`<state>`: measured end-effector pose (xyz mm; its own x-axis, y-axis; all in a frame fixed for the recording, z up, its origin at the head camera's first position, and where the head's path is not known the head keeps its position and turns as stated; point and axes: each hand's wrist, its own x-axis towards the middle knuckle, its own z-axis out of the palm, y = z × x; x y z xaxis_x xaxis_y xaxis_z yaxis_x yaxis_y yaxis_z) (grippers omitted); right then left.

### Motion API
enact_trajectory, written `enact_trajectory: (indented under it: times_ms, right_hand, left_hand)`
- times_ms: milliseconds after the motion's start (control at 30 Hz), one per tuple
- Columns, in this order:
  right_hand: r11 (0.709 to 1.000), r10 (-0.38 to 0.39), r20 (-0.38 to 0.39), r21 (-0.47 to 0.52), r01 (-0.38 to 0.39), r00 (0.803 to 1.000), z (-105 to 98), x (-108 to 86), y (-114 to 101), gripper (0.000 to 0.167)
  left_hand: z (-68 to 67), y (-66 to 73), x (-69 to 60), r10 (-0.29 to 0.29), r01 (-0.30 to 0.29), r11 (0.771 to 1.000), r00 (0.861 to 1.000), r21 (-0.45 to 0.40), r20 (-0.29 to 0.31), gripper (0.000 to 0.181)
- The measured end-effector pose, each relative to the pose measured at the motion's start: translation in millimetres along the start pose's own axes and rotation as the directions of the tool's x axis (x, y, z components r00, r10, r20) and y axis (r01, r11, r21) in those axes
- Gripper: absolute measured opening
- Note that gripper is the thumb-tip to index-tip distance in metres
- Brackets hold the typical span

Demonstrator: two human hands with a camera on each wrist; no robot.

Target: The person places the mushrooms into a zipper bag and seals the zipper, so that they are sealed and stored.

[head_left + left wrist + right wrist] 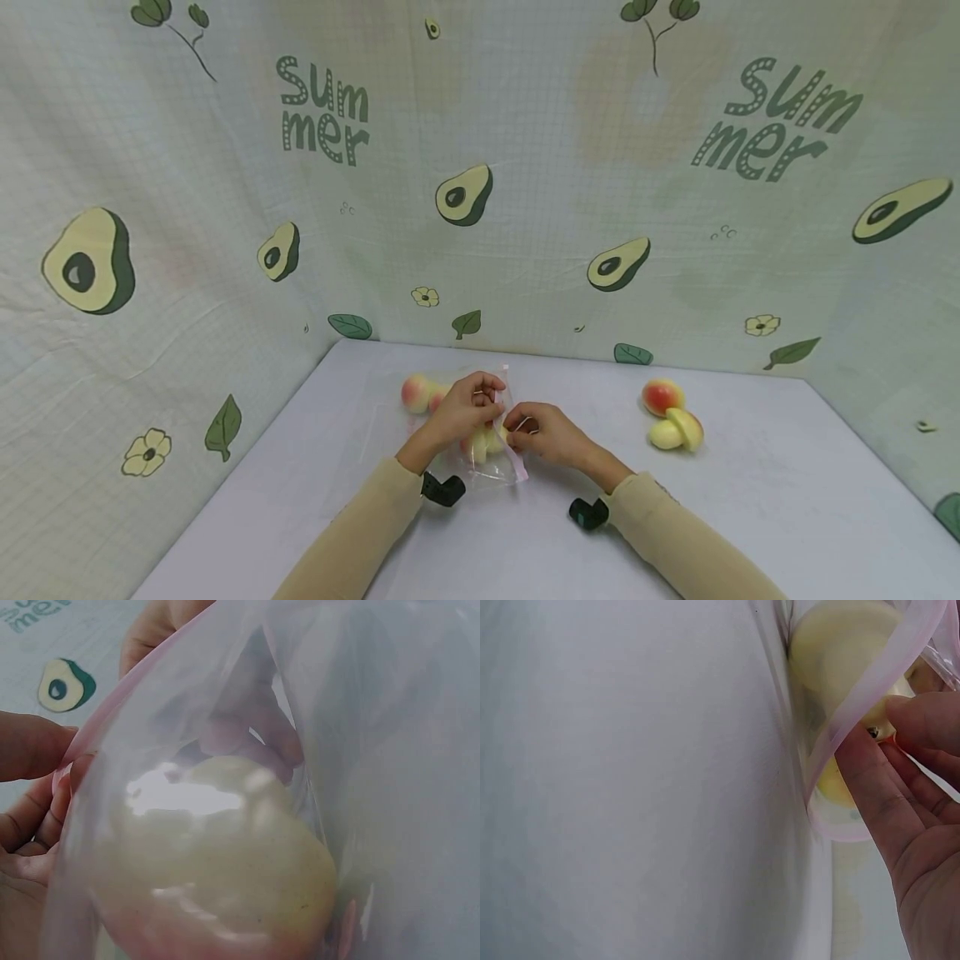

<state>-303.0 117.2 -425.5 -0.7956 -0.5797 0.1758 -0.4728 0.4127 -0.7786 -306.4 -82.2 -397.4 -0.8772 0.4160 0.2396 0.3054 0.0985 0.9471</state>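
A clear plastic bag with a pink edge strip lies on the table with red-and-yellow fruit inside. My left hand pinches the bag's edge near its mouth; its thumb and finger grip the strip in the left wrist view. The right hand is at the bag's mouth, with thumb and fingers around a yellow fruit with a dark tip. A large pale yellow and pink fruit shows through the plastic. The right fingers appear blurred behind the film there.
On the right of the white table lie a red-and-yellow fruit and yellow fruit pieces touching one another. Another fruit shows at the bag's far left. A printed curtain stands behind the table.
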Motion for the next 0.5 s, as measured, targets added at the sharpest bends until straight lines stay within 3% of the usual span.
enact_trajectory:
  times_ms: [233,500]
  right_hand:
    - [1.0,0.001,0.003,0.011,-0.001,1.0,-0.6,-0.2,-1.4,0.01]
    - [1.0,-0.019,0.008,-0.004,0.019,1.0,-7.9,-2.4,-1.9,0.008]
  left_hand:
    - [2.4,26.6,-10.6,0.01,-0.01,1.0,1.0,-0.003,0.011,0.024]
    - [2.3,25.9,-11.0,0.014,-0.014,1.0,1.0,-0.01,0.011,0.025]
